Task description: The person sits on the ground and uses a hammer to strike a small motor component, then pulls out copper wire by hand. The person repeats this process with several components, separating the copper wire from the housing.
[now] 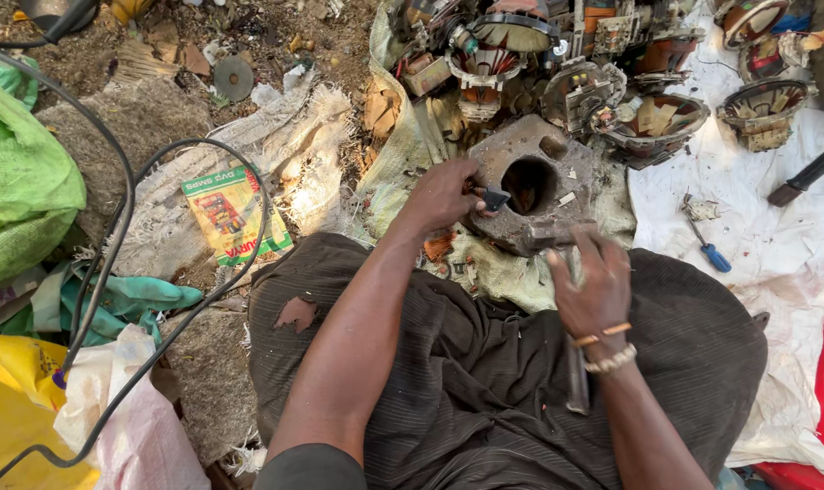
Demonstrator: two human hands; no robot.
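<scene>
Rusted metal block point(531, 189) with a round hole is lying before the seated person; left hand point(443, 193) is pinching a small dark part point(495, 197) at its rim, right hand point(591, 289) is gripping a metal tool handle point(577, 363). Dismantling appears underway; steadying the block seems needed.

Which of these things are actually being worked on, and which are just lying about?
In hand:
left hand holding a small dark piece
right hand gripping a metal tool
grey metal block with a hole

Lying about:
blue-handled screwdriver
green booklet
black cable
yellow sack

A blue-handled screwdriver point(709, 250) lies on white cloth point(775, 236) at three o'clock, a green booklet point(233, 213) at nine, black cable point(112, 236) looping beside it, scrap speaker frames point(652, 122) at twelve
</scene>
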